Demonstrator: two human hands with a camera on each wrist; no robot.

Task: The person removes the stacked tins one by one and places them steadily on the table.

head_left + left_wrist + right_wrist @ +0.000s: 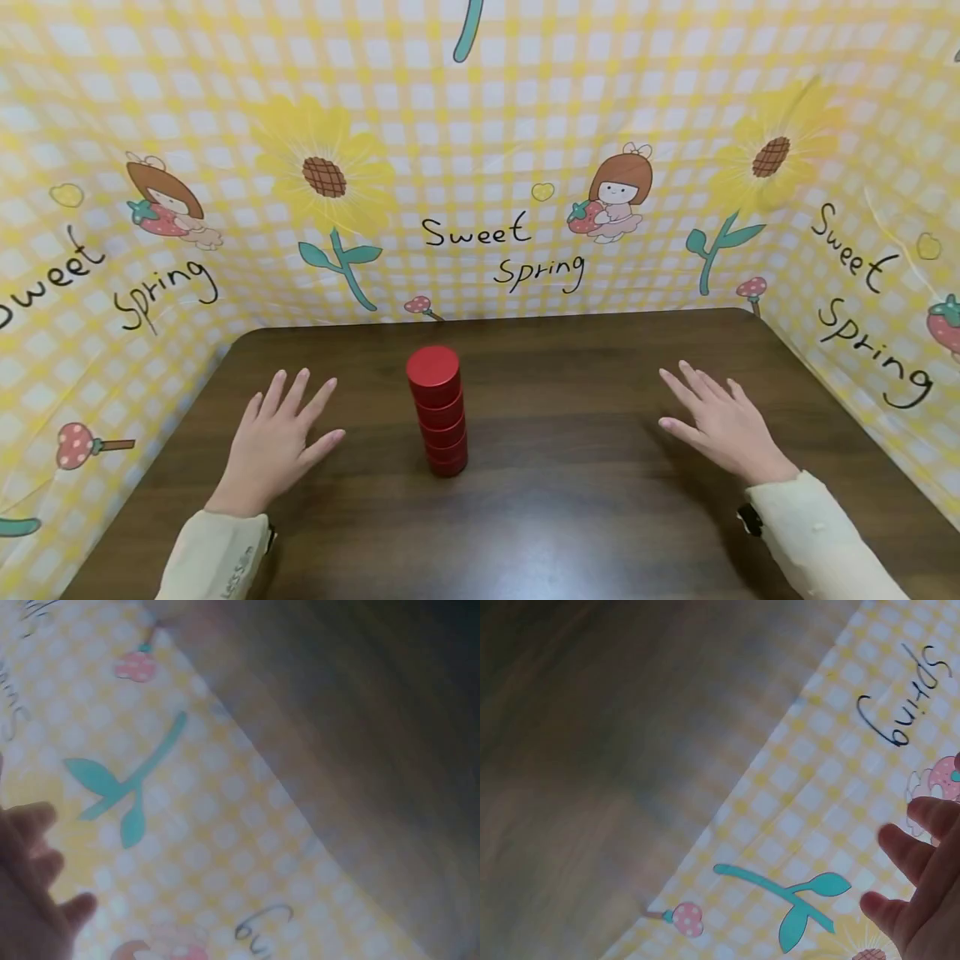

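Left grip point(272, 446) and right grip point(722, 427), fingers spread and empty, flank the stack point(440, 415), long axis upright on the worktop point(570, 433).

The left sleeve point(210, 550) is off-white with dark lettering point(238, 573). The right sleeve point(821, 529) is off-white too. Small black pieces point(749, 518) show beside both.

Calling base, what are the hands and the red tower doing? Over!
Left hand and right hand holding nothing. Red stack standing on the table between them, nearer the left. Nothing seen blocking either hand's way to it.
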